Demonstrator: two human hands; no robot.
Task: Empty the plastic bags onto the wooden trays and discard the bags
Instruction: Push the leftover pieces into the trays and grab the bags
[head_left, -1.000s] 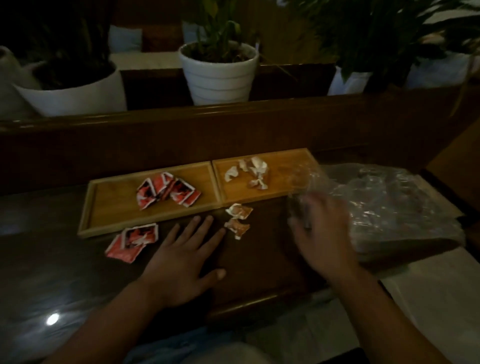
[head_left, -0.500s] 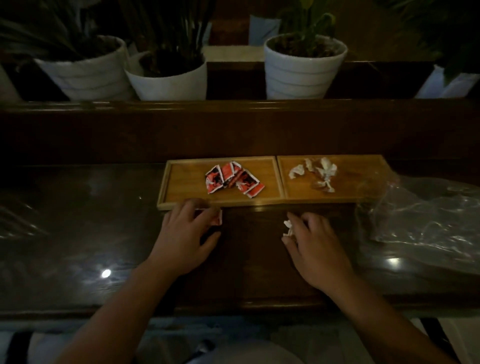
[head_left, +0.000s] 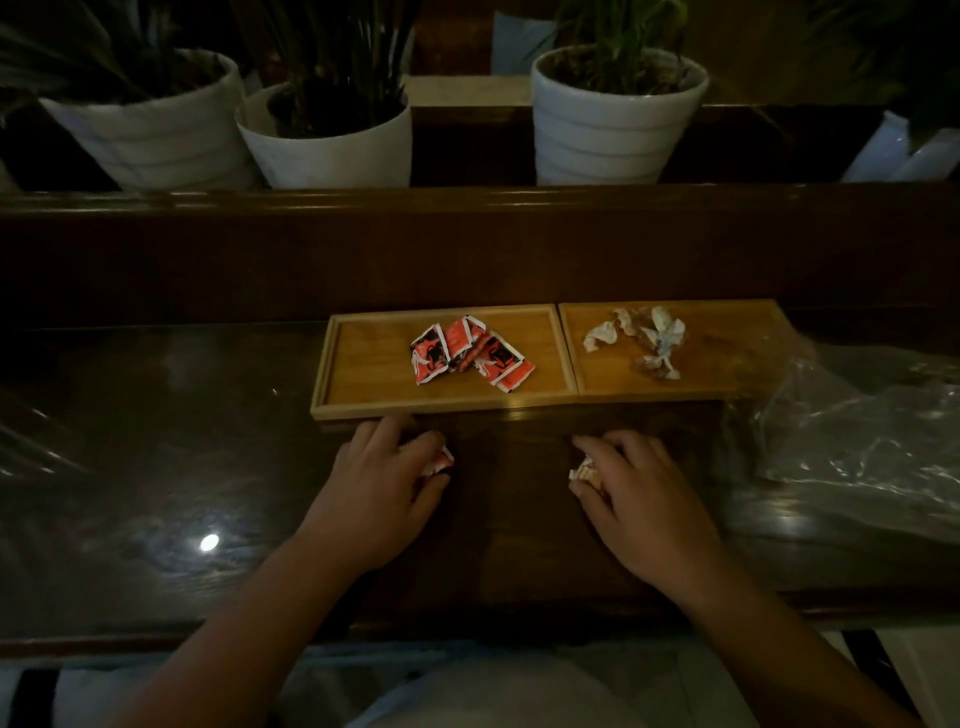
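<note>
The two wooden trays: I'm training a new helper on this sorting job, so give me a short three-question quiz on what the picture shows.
1. True or false: the left tray holds red packets.
2. Which hand covers a pale crumpled wrapper on the table?
A. left hand
B. right hand
3. Fill in: the clear plastic bag lies to the ____ of the right tray.

Key: 1 true; 2 B; 3 right.
</note>
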